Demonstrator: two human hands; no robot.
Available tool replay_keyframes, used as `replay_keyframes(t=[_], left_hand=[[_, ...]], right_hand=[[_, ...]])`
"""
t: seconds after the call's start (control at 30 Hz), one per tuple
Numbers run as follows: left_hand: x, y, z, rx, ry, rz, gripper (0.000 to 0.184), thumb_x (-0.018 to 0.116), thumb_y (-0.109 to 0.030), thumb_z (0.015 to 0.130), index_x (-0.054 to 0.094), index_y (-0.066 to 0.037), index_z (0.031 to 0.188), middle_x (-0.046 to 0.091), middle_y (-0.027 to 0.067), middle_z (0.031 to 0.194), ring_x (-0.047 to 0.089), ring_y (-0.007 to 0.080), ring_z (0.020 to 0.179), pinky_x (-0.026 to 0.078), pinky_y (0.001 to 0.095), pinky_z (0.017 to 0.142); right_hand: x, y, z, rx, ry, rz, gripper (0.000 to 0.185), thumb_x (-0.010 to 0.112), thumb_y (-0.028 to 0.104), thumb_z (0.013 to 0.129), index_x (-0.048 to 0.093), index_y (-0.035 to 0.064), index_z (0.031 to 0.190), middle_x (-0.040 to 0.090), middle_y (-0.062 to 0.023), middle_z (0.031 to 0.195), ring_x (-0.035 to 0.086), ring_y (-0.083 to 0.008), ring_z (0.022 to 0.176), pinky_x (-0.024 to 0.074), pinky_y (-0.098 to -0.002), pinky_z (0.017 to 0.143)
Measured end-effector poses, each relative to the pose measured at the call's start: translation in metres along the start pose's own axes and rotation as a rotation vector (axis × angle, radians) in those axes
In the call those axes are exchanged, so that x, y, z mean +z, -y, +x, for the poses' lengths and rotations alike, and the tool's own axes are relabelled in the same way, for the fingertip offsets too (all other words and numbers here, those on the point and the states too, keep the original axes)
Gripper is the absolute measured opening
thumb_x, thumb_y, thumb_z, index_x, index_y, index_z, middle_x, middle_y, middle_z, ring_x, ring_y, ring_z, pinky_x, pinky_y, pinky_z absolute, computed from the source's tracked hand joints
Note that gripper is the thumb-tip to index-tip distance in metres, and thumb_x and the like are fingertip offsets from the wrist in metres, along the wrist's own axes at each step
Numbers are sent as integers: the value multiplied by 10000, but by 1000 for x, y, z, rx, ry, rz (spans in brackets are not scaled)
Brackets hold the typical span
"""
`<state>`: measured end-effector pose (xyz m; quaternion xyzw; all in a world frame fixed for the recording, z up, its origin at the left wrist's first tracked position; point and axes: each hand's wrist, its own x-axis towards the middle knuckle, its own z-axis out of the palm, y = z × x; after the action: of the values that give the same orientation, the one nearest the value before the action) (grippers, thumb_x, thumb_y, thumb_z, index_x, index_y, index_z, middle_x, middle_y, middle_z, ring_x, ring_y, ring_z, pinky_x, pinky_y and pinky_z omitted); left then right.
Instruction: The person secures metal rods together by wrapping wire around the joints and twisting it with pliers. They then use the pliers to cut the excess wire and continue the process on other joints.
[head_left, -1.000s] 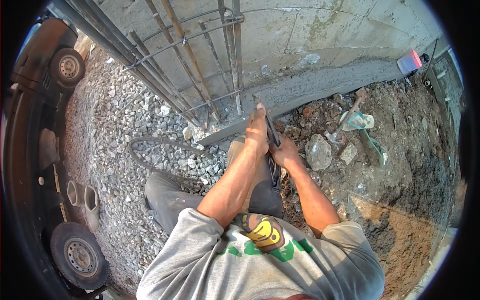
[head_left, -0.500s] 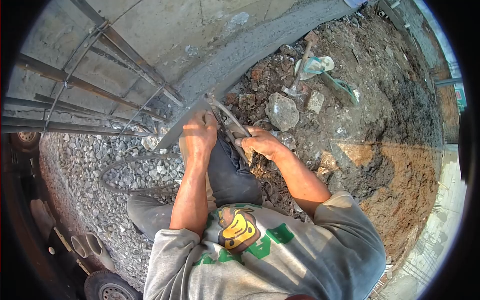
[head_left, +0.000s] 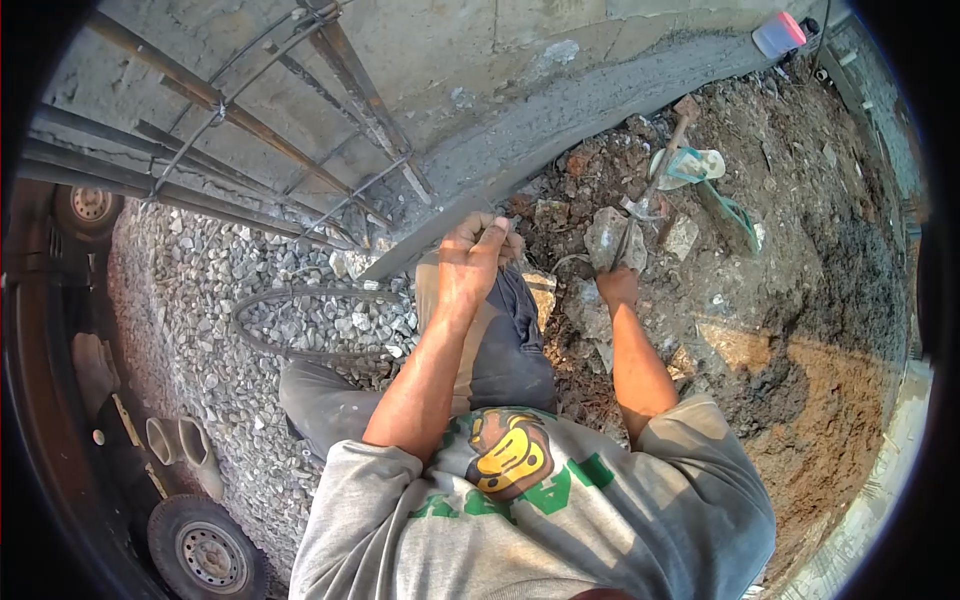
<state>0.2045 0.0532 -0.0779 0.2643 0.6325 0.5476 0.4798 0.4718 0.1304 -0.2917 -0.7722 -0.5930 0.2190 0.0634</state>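
My left hand [head_left: 476, 262] is closed with fingers curled and thumb pressed against them, above my knee at the end of a flat grey board or edge [head_left: 410, 248]. What it pinches, if anything, is too small to make out. Stretched out to the right, my right hand [head_left: 618, 286] is closed around long-handled metal pincers [head_left: 626, 246]. They point away from me, over a pale stone [head_left: 603, 238]. Just beyond their tip lies a hammer [head_left: 662, 165] with a wooden handle; its metal head is close to the pincers, and I cannot tell whether they touch.
Tied steel rebar [head_left: 270, 120] juts in at upper left, beside a concrete wall [head_left: 500, 60]. Gravel [head_left: 200, 310] with a cable loop [head_left: 240, 318] lies left. Rubble and soil, a green-strapped sandal [head_left: 735, 215], and a pink-lidded container [head_left: 778, 36] are right. Boots [head_left: 195, 445] stand near a wheel [head_left: 210, 555].
My right hand has carried the pincers away from my left hand, rightward to the stone and hammer. My left hand stays pinched near the grey edge. The whole view has shifted.
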Motion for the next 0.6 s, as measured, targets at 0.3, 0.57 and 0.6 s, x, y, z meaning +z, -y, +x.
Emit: replay_keyframes(t=[0.3,0.57,0.6], left_hand=[[-23,-64,-1,223,-123,8,285,607,-307,887,669,-31,919,630,24,840,546,108,807,437,263,736],[-44,-117,14,710,-583,81,288,543,-206,931,562,17,1111,602,135,1036,563,175,929,452,319,831],[-44,-122,21,715,-585,76,288,543,-206,931,562,17,1111,602,135,1036,563,175,929,452,319,831]], right_hand=[[-173,234,-119,-685,719,920,478,584,336,909,515,28,1269,628,-126,941,608,-145,779,490,-290,707],[-244,290,-100,-907,102,824,231,568,143,890,652,52,1085,627,-57,768,554,-111,683,454,-262,626],[-253,299,-92,-995,-27,817,219,572,129,879,663,52,1063,642,-72,783,567,-131,684,463,-273,636]])
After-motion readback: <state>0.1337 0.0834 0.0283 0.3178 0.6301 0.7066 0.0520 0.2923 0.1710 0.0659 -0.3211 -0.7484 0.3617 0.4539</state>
